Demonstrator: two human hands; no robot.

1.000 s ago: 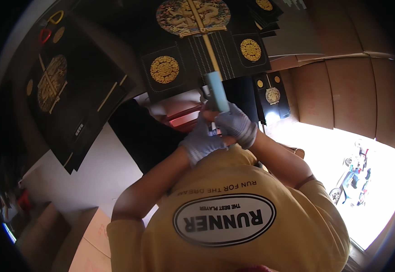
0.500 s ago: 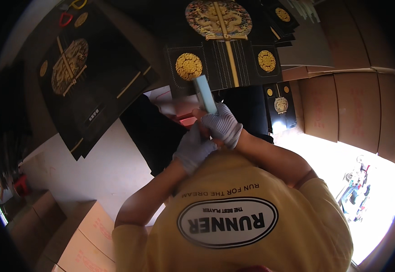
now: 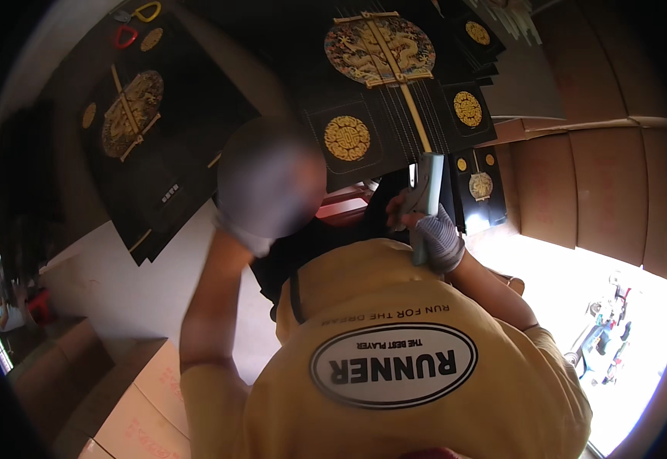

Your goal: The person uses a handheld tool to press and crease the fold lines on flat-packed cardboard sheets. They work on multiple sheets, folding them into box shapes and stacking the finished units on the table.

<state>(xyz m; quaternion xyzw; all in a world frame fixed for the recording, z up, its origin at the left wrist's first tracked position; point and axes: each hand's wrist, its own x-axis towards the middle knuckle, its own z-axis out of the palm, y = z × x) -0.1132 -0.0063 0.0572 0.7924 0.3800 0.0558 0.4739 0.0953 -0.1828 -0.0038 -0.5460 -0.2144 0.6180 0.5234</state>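
Note:
My right hand [image 3: 439,233], in a striped fingerless-looking glove, is wrapped round a pale blue-grey plier stapler [image 3: 430,183]. The stapler stands upright in front of my body, its upper end by the near edge of a black printed sheet [image 3: 395,126] with gold dragon and medallion patterns. My left hand [image 3: 268,187], also gloved, is raised beside that sheet and heavily blurred. Its fingers cannot be made out, nor whether it holds anything. Further left lies another black patterned sheet [image 3: 154,195].
Scissors with red and yellow handles [image 3: 125,36] lie at the far left. Brown cartons [image 3: 544,187] line the right side, and more cartons [image 3: 146,402] stand at lower left. A black patterned piece [image 3: 480,187] hangs below the table at right. Thin white strips [image 3: 509,19] lie at the back.
My hands have parted from in front of my chest. The left one has moved up and left; the right has shifted right and down with the stapler.

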